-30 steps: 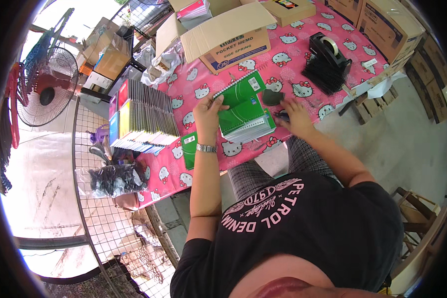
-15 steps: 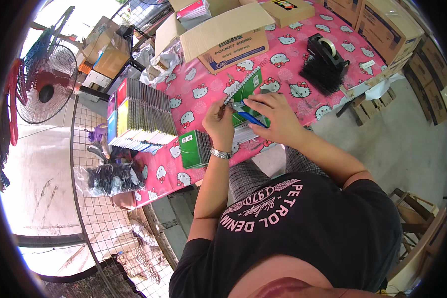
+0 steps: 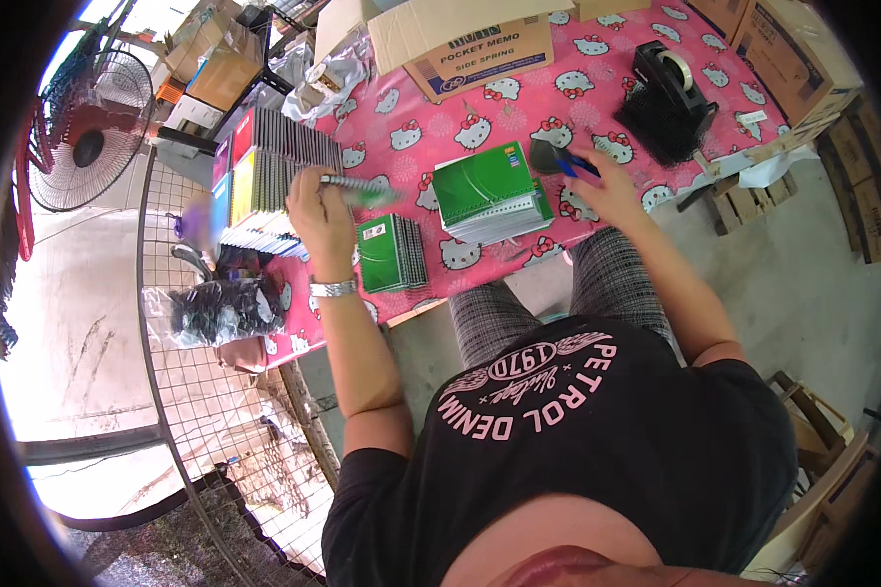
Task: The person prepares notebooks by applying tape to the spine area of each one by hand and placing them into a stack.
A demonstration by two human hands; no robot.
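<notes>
My left hand (image 3: 318, 210) is closed on a green spiral notebook (image 3: 370, 192), which is blurred and held edge-on above the table. Just below it, a short row of green spiral notebooks (image 3: 387, 256) stands on the table near the front edge. My right hand (image 3: 607, 191) grips blue-handled pliers (image 3: 579, 168), whose jaws point left near a dark round thing (image 3: 546, 157) I cannot make out. Between my hands lies a stack of green-covered notebooks (image 3: 482, 188), white page edges facing me.
Tall rows of multicoloured spiral notebooks (image 3: 279, 171) stand left. At the back is an opened cardboard box (image 3: 489, 61). A black tape dispenser (image 3: 677, 88) with black bristles beside it sits right. A bagged black bundle (image 3: 227, 311) hangs near the wire mesh. A fan (image 3: 90, 147) stands far left.
My hands have parted. The left carried the green notebook leftward, toward the rows, and the right drew the pliers off its spiral to the right. The green stack is now uncovered.
</notes>
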